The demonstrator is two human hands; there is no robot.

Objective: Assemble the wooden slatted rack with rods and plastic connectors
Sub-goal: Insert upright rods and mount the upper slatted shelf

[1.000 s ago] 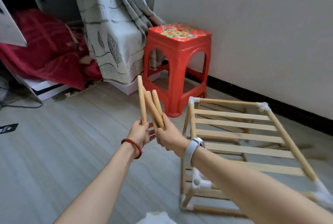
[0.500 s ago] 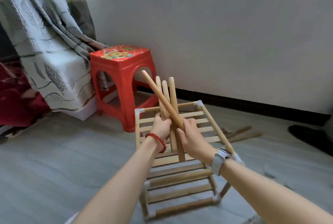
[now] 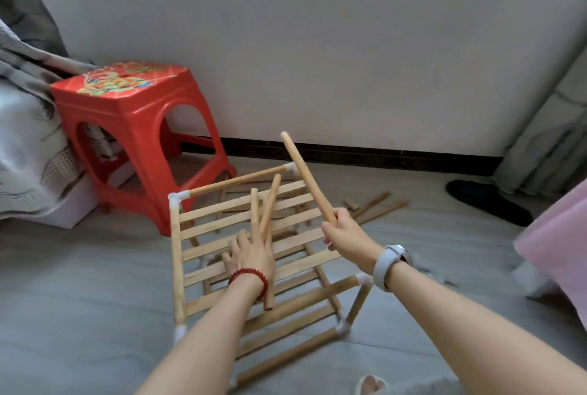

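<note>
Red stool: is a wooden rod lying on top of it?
No. The red stool has nothing on its patterned seat; the single rod is held in the right hand.

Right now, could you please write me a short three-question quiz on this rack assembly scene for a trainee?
1. True or false: the right hand grips a single wooden rod.
2. Multiple choice: the left hand holds a) a white connector, b) several rods, c) nothing.
3. Fill in: left of the slatted rack stands a red plastic ____.

Key: 1 true; 2 b; 3 stool.
</note>
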